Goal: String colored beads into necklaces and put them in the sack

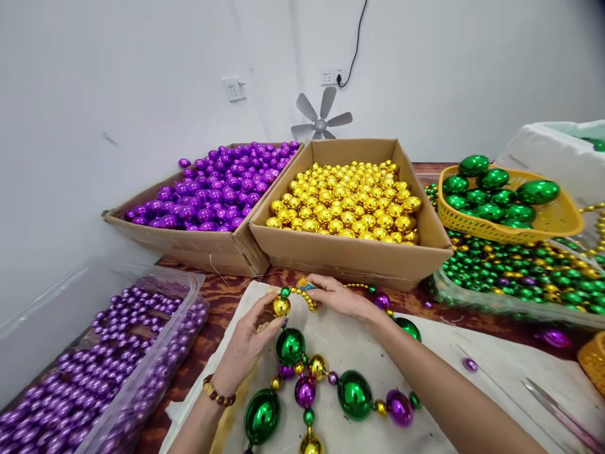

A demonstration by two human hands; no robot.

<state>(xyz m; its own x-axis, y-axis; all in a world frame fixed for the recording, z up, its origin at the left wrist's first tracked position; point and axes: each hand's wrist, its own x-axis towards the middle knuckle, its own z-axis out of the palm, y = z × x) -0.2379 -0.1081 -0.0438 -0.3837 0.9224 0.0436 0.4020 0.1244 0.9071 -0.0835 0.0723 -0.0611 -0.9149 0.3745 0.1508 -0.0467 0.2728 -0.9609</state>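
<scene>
My left hand (pixel 248 331), with a beaded bracelet on its wrist, pinches a shiny gold bead (pixel 282 307) of a bead necklace (pixel 290 346). A small green bead sits just above that gold one. From there a curved run of small gold beads (pixel 305 296) leads to my right hand (pixel 338 296), whose fingers are closed at the strand. By its fingertips shows a small blue and yellow piece (pixel 305 284), perhaps a label. Large green, purple and gold beads of the necklace lie on the white cloth (pixel 378 359) below. My right forearm covers part of the strand.
Behind stand cardboard boxes of purple beads (pixel 222 189) and gold beads (pixel 350 195). A clear bin (pixel 193 287) of purple beads is at left. At right are a yellow basket (pixel 513 234) with green beads, a bin of mixed beads (pixel 510 265), tweezers or scissors (pixel 555 407) and a needle-like rod (pixel 491 381).
</scene>
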